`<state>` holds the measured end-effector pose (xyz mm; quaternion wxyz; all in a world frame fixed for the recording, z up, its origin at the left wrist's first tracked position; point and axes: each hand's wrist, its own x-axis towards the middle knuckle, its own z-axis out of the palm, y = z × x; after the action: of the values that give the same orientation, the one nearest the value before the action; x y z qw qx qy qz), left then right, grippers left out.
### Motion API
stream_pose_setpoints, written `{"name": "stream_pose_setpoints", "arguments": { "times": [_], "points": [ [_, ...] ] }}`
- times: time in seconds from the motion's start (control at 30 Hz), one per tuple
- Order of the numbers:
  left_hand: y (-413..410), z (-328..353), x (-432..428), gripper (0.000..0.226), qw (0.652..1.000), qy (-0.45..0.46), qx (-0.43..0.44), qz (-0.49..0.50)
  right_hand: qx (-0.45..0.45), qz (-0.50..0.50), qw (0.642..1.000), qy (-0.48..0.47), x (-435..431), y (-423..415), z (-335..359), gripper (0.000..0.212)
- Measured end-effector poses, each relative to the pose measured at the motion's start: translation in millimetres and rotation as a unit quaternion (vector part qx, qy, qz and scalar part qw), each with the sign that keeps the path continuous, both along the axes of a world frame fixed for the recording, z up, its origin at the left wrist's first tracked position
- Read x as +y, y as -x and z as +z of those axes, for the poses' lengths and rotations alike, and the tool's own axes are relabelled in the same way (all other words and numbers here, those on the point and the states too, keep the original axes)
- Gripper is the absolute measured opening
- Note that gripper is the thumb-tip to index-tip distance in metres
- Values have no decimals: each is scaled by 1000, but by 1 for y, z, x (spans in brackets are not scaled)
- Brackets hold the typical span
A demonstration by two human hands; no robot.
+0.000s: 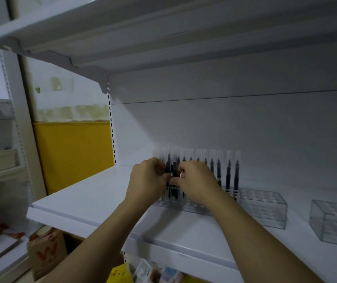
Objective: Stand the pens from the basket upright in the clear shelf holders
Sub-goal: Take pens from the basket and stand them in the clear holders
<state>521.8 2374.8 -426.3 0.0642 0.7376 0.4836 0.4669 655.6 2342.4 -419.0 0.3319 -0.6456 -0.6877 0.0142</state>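
Left hand [147, 180] and right hand [196, 180] both pinch pens [172, 170], probably steadying them upright in the holder [186, 207] near the shelf's [94, 201] back edge. Can't see the basket.

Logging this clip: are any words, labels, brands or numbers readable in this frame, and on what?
Nothing here can be read with certainty.
brown carton: red markings, too blurred to read.
yellow pack and white packs below the shelf: print too small and blurred.
pens and clear holders: no legible print.
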Motion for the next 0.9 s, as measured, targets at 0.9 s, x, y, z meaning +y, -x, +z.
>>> {"name": "stream_pose_setpoints", "arguments": {
  "times": [0.9],
  "points": [
    [5,2,-8,25,997,2,65,38,-107,-20,993,53,-1,5,6,32]
  ]
}}
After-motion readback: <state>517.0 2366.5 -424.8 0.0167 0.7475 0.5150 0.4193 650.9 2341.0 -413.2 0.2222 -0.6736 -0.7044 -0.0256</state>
